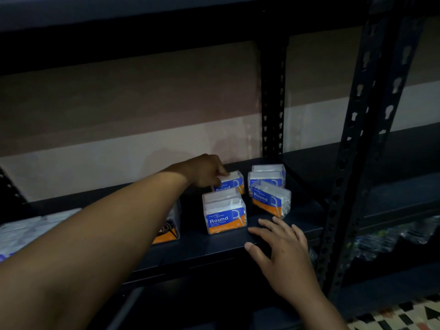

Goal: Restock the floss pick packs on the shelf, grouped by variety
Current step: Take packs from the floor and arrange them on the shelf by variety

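floss pick packs marked "round" stand grouped on the shelf, one on the right tilted. i see my left hand curled round the top of the back pack. my right hand lies flat, fingers spread, on the shelf's front edge.

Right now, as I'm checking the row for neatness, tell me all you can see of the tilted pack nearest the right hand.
The tilted pack is a clear plastic box of white floss picks, its blue-and-orange label reading "Round". It sits askew on the dark shelf, seemingly leaning on the packs behind. The right hand lies before it, not touching.
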A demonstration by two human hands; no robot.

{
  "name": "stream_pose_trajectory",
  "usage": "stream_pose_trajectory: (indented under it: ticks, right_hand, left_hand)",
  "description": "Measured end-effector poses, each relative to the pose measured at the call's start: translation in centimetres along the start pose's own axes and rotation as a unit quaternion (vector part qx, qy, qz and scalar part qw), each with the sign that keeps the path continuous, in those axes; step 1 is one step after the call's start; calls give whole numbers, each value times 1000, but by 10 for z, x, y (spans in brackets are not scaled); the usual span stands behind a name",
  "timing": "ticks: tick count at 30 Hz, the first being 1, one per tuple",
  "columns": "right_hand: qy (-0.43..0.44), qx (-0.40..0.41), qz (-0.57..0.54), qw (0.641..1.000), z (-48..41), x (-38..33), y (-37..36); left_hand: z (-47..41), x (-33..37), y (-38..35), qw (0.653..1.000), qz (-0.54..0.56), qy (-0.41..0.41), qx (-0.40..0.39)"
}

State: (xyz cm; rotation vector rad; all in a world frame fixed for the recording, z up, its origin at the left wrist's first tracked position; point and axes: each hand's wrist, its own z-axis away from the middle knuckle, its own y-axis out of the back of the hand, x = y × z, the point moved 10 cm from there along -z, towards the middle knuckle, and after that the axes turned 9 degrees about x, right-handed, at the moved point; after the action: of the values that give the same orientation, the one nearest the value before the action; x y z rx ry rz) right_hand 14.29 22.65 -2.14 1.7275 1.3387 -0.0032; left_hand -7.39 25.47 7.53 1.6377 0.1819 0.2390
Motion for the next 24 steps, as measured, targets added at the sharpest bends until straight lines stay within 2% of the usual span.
stream_pose_trajectory:
  ticks: [16, 24]
  right_hand:
    - [-8, -8, 1, 1000, 1, 0, 0]
    - [-12, -4, -13, 1000, 1, 0, 0]
  left_hand:
    - [24, -19, -10, 997, 65, -24, -39]
    - [30, -24, -13, 995, 88, -17, -31]
